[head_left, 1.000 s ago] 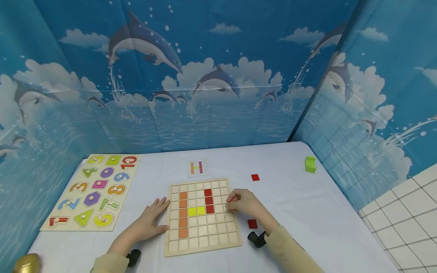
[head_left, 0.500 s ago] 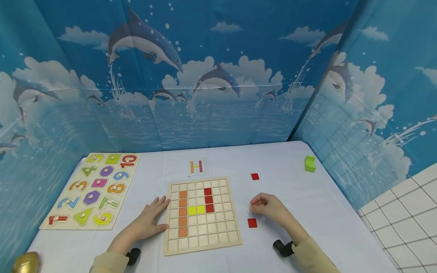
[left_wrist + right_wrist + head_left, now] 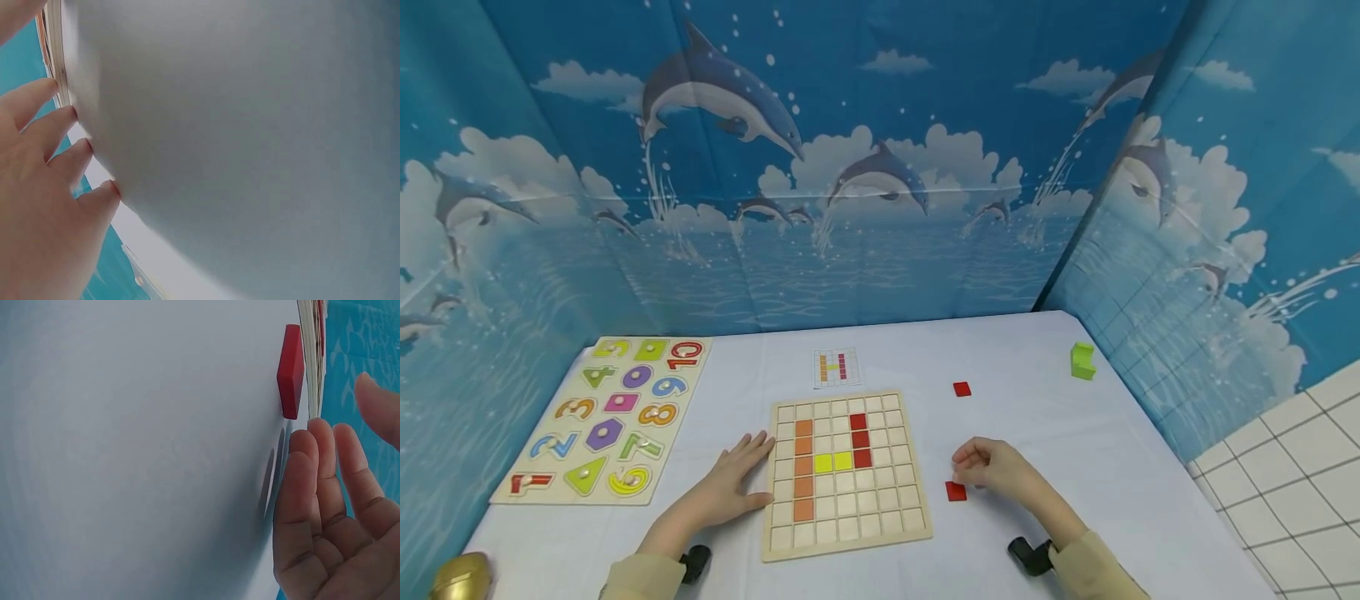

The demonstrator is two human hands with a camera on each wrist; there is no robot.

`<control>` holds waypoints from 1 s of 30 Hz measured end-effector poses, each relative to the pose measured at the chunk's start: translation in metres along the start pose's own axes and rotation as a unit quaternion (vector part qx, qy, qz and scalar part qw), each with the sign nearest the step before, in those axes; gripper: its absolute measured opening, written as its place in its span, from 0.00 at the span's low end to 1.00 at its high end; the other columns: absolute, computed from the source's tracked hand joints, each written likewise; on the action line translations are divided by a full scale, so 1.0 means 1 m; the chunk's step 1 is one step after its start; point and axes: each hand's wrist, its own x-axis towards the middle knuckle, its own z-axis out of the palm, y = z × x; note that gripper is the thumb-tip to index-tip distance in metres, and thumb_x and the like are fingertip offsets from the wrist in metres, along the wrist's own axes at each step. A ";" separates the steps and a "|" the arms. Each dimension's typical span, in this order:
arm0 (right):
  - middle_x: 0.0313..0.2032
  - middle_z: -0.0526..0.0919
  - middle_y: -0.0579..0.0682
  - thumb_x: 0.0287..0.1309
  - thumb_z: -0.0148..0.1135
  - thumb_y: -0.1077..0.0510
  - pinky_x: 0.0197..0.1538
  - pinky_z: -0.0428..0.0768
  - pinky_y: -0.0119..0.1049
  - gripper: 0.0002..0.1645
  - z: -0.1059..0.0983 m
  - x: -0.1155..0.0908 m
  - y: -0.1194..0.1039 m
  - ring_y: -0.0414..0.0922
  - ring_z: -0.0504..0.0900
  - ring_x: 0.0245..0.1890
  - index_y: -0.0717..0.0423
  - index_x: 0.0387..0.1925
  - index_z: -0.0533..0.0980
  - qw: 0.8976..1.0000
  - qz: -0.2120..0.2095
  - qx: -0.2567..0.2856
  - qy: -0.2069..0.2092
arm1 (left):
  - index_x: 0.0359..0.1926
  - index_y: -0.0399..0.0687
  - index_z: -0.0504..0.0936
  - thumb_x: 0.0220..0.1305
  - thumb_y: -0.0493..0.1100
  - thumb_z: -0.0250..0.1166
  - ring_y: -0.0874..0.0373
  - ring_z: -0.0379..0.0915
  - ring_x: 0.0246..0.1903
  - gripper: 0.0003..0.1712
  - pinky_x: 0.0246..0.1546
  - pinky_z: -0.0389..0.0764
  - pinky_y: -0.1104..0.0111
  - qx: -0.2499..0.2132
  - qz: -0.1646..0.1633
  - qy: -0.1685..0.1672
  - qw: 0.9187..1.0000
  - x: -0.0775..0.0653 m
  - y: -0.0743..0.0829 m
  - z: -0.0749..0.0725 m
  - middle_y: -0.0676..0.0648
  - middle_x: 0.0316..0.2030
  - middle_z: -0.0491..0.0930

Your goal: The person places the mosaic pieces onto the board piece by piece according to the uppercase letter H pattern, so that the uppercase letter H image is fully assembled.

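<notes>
A wooden grid board (image 3: 877,522) lies on the white table. It bears a column of orange tiles (image 3: 803,467), a pair of yellow tiles (image 3: 832,462) and a column of three red tiles (image 3: 861,440). Against its left edge rests my left hand (image 3: 727,485), fingers spread, fingertips touching the rim (image 3: 59,62) in the left wrist view. My right hand (image 3: 1000,471) is over the table right of the board, close to a loose red square tile (image 3: 956,492). In the right wrist view, thumb and fingers stand apart beside that red tile (image 3: 291,375), holding nothing.
A second red tile (image 3: 962,389) lies farther back. Behind the board is a small pattern card (image 3: 837,368). A number-and-shape puzzle board (image 3: 597,408) lies at left, a green block (image 3: 1082,361) at back right, and a gold object (image 3: 462,577) at the front left corner.
My right hand has moved from the board's right edge rightward, then slightly down to the nearer red tile. The left hand has stayed at the board's left edge.
</notes>
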 end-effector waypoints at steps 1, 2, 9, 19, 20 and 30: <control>0.32 0.81 0.49 0.52 0.72 0.61 0.34 0.80 0.34 0.14 0.000 0.000 0.000 0.42 0.76 0.30 0.60 0.40 0.79 1.000 0.000 0.000 -0.003 | 0.74 0.41 0.61 0.53 0.52 0.74 0.32 0.40 0.75 0.51 0.72 0.40 0.36 0.000 -0.001 -0.001 1.000 0.000 0.000 0.000 0.34 0.75 0.54; 0.32 0.81 0.49 0.52 0.72 0.61 0.34 0.79 0.34 0.14 0.001 0.000 0.001 0.42 0.76 0.30 0.60 0.40 0.79 1.000 0.000 -0.001 -0.006 | 0.74 0.41 0.61 0.53 0.52 0.74 0.32 0.40 0.75 0.51 0.73 0.40 0.36 0.000 -0.002 -0.001 1.000 0.000 0.000 0.000 0.34 0.75 0.54; 0.32 0.81 0.49 0.52 0.72 0.60 0.33 0.78 0.32 0.14 0.004 0.002 0.002 0.43 0.77 0.31 0.60 0.39 0.79 1.000 -0.012 -0.010 -0.015 | 0.73 0.41 0.61 0.52 0.52 0.74 0.33 0.41 0.75 0.51 0.73 0.41 0.36 0.006 -0.005 0.002 1.000 0.000 0.001 0.000 0.34 0.75 0.54; 0.31 0.80 0.47 0.47 0.75 0.62 0.33 0.77 0.32 0.14 0.011 0.001 0.001 0.42 0.76 0.31 0.56 0.35 0.79 0.999 0.012 -0.042 0.012 | 0.73 0.41 0.61 0.52 0.52 0.75 0.33 0.40 0.75 0.52 0.72 0.40 0.36 0.004 -0.002 0.004 1.000 0.001 0.000 0.001 0.35 0.75 0.54; 0.31 0.80 0.47 0.47 0.75 0.62 0.33 0.76 0.32 0.14 0.011 0.001 0.000 0.42 0.76 0.31 0.56 0.35 0.79 0.999 0.011 -0.045 0.011 | 0.73 0.41 0.61 0.52 0.52 0.75 0.33 0.40 0.75 0.52 0.72 0.40 0.36 0.004 -0.003 0.004 1.000 0.001 -0.001 0.001 0.35 0.75 0.54; 0.28 0.76 0.46 0.41 0.79 0.64 0.33 0.72 0.31 0.17 0.015 -0.001 -0.004 0.42 0.72 0.30 0.54 0.32 0.78 0.996 0.004 -0.092 0.006 | 0.74 0.42 0.61 0.52 0.53 0.75 0.33 0.41 0.75 0.52 0.72 0.41 0.36 0.009 -0.004 0.001 1.000 0.001 -0.002 0.002 0.35 0.75 0.54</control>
